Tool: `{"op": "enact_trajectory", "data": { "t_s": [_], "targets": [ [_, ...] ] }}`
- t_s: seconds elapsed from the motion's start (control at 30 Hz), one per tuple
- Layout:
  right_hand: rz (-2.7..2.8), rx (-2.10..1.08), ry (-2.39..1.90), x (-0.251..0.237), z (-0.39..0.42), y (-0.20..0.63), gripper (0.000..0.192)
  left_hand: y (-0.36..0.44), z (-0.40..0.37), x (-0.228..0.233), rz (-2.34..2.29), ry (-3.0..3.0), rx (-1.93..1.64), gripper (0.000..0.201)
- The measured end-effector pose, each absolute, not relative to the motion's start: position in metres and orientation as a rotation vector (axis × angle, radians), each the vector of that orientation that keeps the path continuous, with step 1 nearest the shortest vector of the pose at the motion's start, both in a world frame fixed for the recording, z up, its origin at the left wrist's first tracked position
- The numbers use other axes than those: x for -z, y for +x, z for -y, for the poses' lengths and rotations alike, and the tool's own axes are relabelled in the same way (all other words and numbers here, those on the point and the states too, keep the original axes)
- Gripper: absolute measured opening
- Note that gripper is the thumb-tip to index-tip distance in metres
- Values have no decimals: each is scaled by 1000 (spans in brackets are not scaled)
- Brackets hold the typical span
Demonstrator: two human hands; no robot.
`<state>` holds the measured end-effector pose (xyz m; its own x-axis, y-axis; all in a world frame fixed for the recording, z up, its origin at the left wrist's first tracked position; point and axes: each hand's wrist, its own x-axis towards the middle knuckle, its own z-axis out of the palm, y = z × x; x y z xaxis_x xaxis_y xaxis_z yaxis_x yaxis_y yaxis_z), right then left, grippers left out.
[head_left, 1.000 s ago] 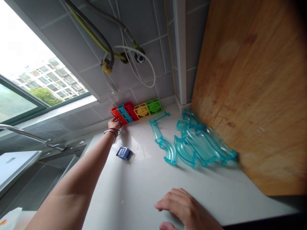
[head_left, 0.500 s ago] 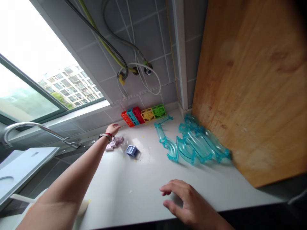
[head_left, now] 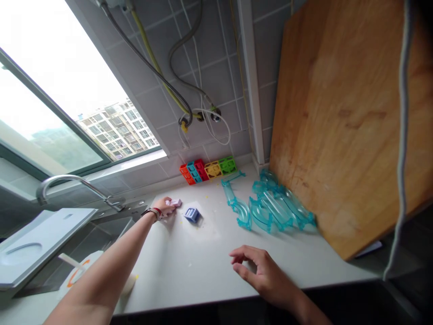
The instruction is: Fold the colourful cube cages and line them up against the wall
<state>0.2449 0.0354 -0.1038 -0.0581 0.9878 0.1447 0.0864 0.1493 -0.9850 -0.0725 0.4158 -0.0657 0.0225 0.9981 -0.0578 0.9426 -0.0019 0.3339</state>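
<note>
My left hand [head_left: 164, 206] reaches across the white counter [head_left: 203, 262] and its fingers rest on a pale pink block [head_left: 175, 202]; whether it grips the block is unclear. A blue hollow block [head_left: 191, 214] lies just right of it. My right hand [head_left: 262, 271] hovers near the counter's front edge, fingers loosely curled, holding nothing. A row of red, blue, yellow and green blocks [head_left: 207, 170] stands against the tiled back wall. Clear teal track pieces [head_left: 270, 205] lie in a pile to the right.
A large wooden board [head_left: 345, 117] leans against the right wall. A sink with a faucet [head_left: 71, 185] sits at the left, with a white tray [head_left: 30, 248] over it. Hoses and pipes [head_left: 189, 108] hang on the tiled wall under the window.
My left hand has drawn back from the row of coloured blocks to the pale pink block. My right hand curled slightly. The view has tilted down and pulled back.
</note>
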Motion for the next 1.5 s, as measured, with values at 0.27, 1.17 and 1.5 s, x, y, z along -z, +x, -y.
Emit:
{"op": "enact_trajectory", "data": {
  "t_s": [0.27, 1.17, 1.5],
  "targets": [
    [1299, -1102, -1162, 116, -40, 243, 33, -53, -351, 50, -1885, 2078, -833, 62],
    [1285, -1020, -1120, 125, -78, 215, 50, 43, -130, 105, -701, 790, -1122, 50],
    [1301, -920, -1127, 131, -85, 193, 33, 43, -125, 121, -710, 936, -1141, 42]
  ]
}}
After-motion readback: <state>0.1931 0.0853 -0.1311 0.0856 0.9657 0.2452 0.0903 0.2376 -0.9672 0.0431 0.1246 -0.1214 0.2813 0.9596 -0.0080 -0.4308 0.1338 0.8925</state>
